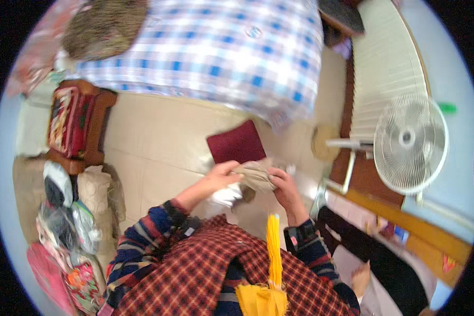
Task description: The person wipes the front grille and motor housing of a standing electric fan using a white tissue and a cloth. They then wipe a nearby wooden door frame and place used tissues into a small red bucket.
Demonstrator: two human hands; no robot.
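Observation:
Both my hands are closed on a crumpled beige cloth (pixel 256 174), held in front of my body. My left hand (pixel 221 178) pinches its left end, and my right hand (pixel 284 188) grips the right end. Just beyond the cloth is a maroon square piece (pixel 238 143) that looks like folded fabric. Below my left hand there is something white (pixel 225 197), partly hidden and blurred. A yellow pleated strip (pixel 274 247) and a yellow cloth piece (pixel 262 300) lie against my red checked garment.
A bed with a blue-and-white checked sheet (pixel 221 52) stands ahead, with a brown furry item (pixel 106 26) on it. At left are a wooden stool (pixel 97 126) and several bags (pixel 84 226). A white fan (pixel 407 138) stands right. Another person's hand (pixel 360 278) shows lower right.

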